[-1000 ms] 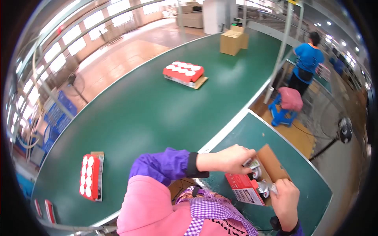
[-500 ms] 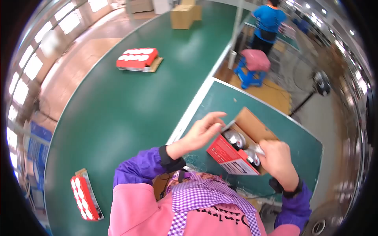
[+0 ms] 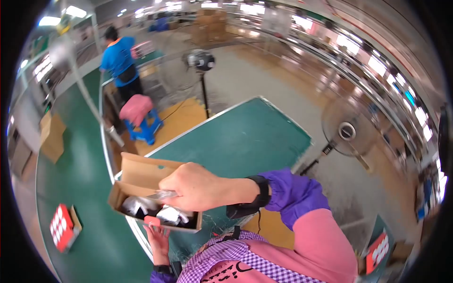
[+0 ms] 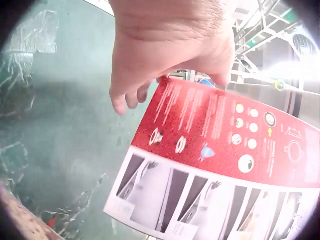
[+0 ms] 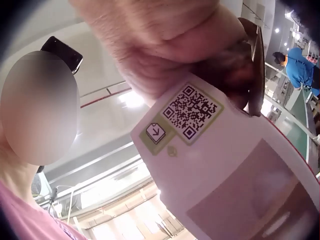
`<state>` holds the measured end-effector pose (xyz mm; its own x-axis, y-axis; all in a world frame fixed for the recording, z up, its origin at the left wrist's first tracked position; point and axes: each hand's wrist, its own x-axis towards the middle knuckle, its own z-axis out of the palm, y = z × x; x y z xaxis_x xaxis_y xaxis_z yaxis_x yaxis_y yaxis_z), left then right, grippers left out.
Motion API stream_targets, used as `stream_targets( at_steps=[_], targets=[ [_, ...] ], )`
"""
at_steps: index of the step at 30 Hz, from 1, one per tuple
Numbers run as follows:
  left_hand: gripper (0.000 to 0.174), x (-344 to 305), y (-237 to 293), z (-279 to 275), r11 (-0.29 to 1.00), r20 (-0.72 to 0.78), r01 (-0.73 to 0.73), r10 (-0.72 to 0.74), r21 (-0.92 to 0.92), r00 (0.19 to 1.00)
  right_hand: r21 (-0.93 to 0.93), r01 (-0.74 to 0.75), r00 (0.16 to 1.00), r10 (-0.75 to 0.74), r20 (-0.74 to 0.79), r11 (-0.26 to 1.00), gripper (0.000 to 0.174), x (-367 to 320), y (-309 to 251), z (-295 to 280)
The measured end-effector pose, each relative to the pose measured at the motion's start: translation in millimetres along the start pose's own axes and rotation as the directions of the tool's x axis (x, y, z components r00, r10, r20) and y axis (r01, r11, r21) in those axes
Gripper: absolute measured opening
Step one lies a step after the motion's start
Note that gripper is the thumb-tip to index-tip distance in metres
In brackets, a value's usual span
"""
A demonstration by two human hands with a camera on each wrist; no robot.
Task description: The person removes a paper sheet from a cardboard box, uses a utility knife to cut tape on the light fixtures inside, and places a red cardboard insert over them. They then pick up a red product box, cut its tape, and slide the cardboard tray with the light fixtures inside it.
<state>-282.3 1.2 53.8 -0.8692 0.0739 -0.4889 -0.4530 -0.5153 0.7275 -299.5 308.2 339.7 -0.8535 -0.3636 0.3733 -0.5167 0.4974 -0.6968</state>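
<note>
An open cardboard box (image 3: 198, 223) sits at the table's left corner in the head view, flap raised. Inside lie silver-and-black parts (image 3: 137, 206) in clear plastic. My right hand (image 3: 193, 187) is over its opening, fingers curled round a shiny, clear-looking piece (image 3: 165, 194). My left hand (image 3: 159, 241) holds the near side; the left wrist view shows the hand (image 4: 172, 40) at the edge of the red printed panel (image 4: 200, 125). In the right wrist view a white panel with a QR code (image 5: 200, 150) is below the right hand (image 5: 165, 40), whose fingertips are in shadow.
The green table (image 3: 236, 137) adjoins a green conveyor (image 3: 89, 188) carrying a red pack (image 3: 61, 228) and a brown carton (image 3: 52, 137). Beyond are a blue stool (image 3: 147, 129), a person in blue (image 3: 119, 63) and standing fans (image 3: 200, 60). Another red pack (image 3: 377, 252) is at lower right.
The head view has swung right, and the box appears turned. My left hand, off the box half a second ago, now grips its near side. My right hand remains at the opening.
</note>
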Motion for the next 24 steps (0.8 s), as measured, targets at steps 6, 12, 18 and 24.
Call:
stream_targets(
  at_steps=[6,12,18,24],
  targets=[
    [0.079,-5.6,28.6,46.1,0.935,0.215,-0.086,0.167,-0.344,0.962,0.228,-0.122,0.965,0.169,-0.199,0.966,0.031,-19.8,16.3,-3.6],
    [0.074,6.1,35.9,28.7,0.986,0.235,-0.068,0.104,-0.154,0.967,0.194,-0.423,0.855,0.461,-0.237,0.885,0.038,-83.2,102.9,20.8],
    [0.060,31.4,19.7,-18.3,0.976,0.080,0.157,-0.170,0.151,0.982,0.341,-0.568,0.716,0.654,-0.244,0.749,0.035,-150.7,191.1,107.1],
    [0.054,30.5,14.0,-31.7,0.954,-0.081,0.164,-0.149,0.252,0.986,0.390,-0.688,0.610,0.779,-0.148,0.613,0.034,-184.8,238.3,148.2]
  ],
)
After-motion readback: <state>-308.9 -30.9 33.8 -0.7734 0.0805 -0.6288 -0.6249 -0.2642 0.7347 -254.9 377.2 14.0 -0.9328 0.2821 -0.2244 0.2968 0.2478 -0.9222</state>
